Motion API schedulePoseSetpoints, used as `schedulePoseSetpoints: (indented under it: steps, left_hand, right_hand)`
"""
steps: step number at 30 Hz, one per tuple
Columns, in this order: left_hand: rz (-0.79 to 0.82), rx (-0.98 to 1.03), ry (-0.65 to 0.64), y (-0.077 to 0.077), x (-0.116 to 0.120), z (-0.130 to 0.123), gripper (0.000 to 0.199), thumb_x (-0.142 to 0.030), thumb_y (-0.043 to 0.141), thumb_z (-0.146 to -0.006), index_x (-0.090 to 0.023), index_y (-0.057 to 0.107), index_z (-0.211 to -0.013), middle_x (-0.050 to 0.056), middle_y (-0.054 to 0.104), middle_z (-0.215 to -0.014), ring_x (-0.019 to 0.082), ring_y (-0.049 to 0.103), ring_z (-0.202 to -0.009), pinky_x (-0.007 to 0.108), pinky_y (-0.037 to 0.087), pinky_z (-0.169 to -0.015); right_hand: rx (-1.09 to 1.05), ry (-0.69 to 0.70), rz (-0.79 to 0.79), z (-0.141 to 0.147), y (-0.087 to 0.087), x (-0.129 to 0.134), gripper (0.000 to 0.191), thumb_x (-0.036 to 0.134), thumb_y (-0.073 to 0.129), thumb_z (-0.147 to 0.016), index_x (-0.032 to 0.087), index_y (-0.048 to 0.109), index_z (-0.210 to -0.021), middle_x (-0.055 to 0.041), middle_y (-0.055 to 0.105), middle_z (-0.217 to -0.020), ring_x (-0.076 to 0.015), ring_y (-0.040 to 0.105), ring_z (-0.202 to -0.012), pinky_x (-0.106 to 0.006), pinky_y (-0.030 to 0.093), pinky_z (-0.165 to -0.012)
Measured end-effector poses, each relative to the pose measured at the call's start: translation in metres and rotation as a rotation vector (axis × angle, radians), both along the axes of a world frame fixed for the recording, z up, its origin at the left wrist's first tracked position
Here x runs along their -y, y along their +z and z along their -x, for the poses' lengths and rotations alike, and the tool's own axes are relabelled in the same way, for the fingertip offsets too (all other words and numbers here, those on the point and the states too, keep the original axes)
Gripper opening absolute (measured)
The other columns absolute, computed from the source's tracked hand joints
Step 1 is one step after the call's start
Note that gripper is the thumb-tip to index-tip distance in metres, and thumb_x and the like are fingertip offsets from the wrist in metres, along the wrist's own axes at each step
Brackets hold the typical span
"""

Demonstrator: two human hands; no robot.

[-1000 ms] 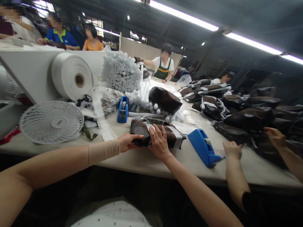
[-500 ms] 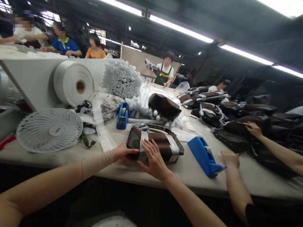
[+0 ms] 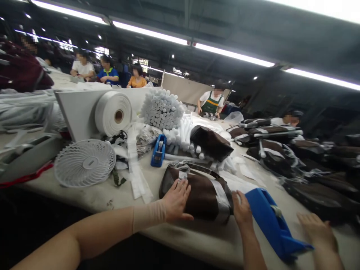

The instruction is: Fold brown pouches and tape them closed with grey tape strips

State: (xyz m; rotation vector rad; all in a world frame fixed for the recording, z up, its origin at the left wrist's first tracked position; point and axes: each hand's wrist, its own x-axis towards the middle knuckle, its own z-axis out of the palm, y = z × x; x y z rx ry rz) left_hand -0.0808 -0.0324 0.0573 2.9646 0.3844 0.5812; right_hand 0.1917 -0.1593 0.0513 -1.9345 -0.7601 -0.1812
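A dark brown bag [image 3: 197, 198] banded with clear, silvery tape [image 3: 222, 200] lies on the pale table [image 3: 197, 234]. My left hand [image 3: 176, 200], with a beige sleeve on the forearm, presses flat on its near side. At the bag's right end is my right hand [image 3: 242, 210], its fingers against the end. Just beyond that hand lies a large blue tape dispenser [image 3: 271, 221]. Further right, a co-worker's hand [image 3: 316, 230] rests near the table's front edge.
A white fan [image 3: 84, 163], a small blue tape dispenser [image 3: 159, 152], a white roll [image 3: 114, 114] and a bundle of white foam tubes [image 3: 163, 108] stand beyond the bag. Stacked dark bags [image 3: 317, 187] fill the right side. Co-workers sit along the tables.
The view has swung, shifting the table right and down. My right hand has moved from the bag's middle to its right end. My left hand now lies flatter on the bag.
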Motion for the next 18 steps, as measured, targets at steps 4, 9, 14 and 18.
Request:
schedulePoseSetpoints:
  steps: [4,9,14,18]
  left_hand:
    - [0.052,-0.034,-0.067,-0.013,-0.012,0.010,0.106,-0.080,0.040,-0.079,-0.002,0.025,-0.150,0.027,0.020,-0.156,0.037,0.010,-0.148,0.051,0.006,-0.120]
    - [0.423,0.217,-0.036,0.032,-0.050,0.014,0.083,-0.066,0.055,-0.083,-0.016,0.037,-0.146,0.016,0.028,-0.157,0.030,0.023,-0.146,0.044,0.019,-0.120]
    - [0.720,0.362,0.286,0.080,-0.134,-0.032,0.025,-0.036,0.062,-0.088,-0.016,0.067,-0.103,0.014,0.063,-0.118,0.027,0.052,-0.124,0.041,0.033,-0.112]
    - [0.805,0.286,0.278,0.088,-0.160,-0.066,0.029,-0.038,0.060,-0.091,-0.014,0.062,-0.107,0.007,0.064,-0.110,0.022,0.062,-0.102,0.045,0.050,-0.092]
  right_hand:
    - [-0.153,0.112,-0.010,0.015,-0.019,0.012,0.080,0.078,0.045,-0.073,0.015,0.065,-0.118,-0.0160,0.061,-0.129,-0.0368,0.048,-0.129,-0.051,0.034,-0.112]
    - [-0.177,0.128,-0.217,0.005,0.009,0.041,0.071,0.076,0.047,-0.072,0.022,0.065,-0.114,-0.0142,0.070,-0.109,-0.0377,0.064,-0.108,-0.056,0.051,-0.092]
    - [-0.124,0.004,-0.383,-0.066,0.072,0.119,0.067,0.074,0.038,-0.078,0.026,0.059,-0.119,-0.0160,0.063,-0.124,-0.0381,0.060,-0.112,-0.062,0.049,-0.086]
    - [-0.110,-0.078,-0.452,-0.110,0.095,0.171,0.067,0.070,0.032,-0.080,0.018,0.062,-0.109,-0.0180,0.066,-0.108,-0.0404,0.062,-0.105,-0.063,0.050,-0.075]
